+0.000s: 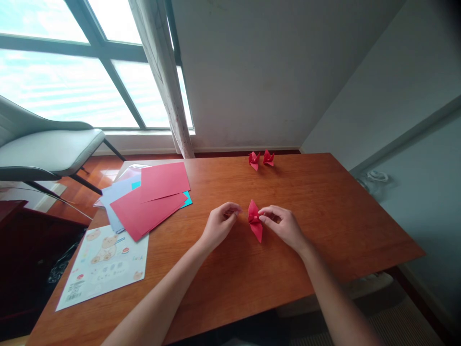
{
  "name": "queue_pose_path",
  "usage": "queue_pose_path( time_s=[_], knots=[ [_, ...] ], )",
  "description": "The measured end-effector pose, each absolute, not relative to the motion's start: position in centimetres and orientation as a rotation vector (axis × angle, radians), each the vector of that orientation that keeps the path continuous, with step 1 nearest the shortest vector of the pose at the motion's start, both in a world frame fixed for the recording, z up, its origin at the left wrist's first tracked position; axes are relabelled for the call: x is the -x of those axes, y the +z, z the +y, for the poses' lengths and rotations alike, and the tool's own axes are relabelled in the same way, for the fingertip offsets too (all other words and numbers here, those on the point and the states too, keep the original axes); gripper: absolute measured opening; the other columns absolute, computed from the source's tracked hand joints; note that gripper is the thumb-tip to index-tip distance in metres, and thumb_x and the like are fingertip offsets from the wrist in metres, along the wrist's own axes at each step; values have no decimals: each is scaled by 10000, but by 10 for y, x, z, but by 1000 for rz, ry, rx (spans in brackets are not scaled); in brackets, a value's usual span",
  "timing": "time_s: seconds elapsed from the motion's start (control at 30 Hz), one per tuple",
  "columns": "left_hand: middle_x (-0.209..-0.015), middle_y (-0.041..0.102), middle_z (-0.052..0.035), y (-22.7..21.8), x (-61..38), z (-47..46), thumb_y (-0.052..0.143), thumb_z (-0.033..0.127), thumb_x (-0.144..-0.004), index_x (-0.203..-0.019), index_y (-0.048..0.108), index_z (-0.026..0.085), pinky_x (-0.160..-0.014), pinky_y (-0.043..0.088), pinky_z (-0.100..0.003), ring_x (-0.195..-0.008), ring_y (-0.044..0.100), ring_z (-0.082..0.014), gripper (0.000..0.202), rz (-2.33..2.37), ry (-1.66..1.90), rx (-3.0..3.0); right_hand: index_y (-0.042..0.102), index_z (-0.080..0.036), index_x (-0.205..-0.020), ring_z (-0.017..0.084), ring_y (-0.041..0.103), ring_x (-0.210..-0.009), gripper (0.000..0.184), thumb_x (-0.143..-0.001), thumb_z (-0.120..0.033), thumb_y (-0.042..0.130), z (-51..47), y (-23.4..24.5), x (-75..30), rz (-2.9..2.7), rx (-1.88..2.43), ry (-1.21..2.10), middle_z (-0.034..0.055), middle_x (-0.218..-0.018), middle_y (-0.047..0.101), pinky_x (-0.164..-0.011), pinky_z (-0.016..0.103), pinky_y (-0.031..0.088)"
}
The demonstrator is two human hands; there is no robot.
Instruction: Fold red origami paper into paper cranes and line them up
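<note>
A red origami piece (256, 228) rests on the wooden table in front of me, its two pointed, wing-like ends spread toward and away from me. With thumb and fingers, my right hand (283, 225) pinches it at the right side of its middle. My left hand (221, 223) is just left of the paper, apart from it. Its fingers are curled, with a small gap to the thumb, and I see nothing between them. Farther back stand two small folded red paper pieces (254, 161) with pointed petals.
Red paper sheets (163, 181) lie fanned over pale and blue ones at the table's left. Nearer me is a white sheet with a printed bear (104, 269). A chair (50, 149) stands by the window, and the wooden table (324, 202) ends near the wall.
</note>
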State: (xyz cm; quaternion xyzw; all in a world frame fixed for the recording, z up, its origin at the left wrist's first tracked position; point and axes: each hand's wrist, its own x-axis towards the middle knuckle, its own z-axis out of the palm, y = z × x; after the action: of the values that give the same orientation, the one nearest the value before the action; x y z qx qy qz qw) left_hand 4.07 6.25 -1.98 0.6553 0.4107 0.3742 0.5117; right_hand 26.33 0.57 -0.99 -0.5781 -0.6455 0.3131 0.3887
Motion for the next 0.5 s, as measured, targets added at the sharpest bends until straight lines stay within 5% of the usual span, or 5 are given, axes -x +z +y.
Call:
queue_pose_path(
  time_s=[0.3, 0.5],
  knots=[
    [-894, 727, -52, -25, -39, 61, 528, 139, -824, -896, 694, 166, -737, 483, -258, -807, 649, -165, 183, 1035, 865, -1616, 733, -216, -886, 202, 662, -796, 218, -836, -427, 709, 44, 4, -331, -1468, 1501, 628, 51, -891, 739, -714, 314, 510],
    [-860, 715, -38, -26, -40, 59, 509, 121, -829, -888, 695, 182, -687, 464, -250, -757, 633, -159, 205, 1078, 819, -1743, 741, -185, -933, 197, 636, -737, 323, -792, -473, 701, 125, 14, -415, -1409, 1620, 442, 85, -905, 746, -552, 276, 466]
  ],
)
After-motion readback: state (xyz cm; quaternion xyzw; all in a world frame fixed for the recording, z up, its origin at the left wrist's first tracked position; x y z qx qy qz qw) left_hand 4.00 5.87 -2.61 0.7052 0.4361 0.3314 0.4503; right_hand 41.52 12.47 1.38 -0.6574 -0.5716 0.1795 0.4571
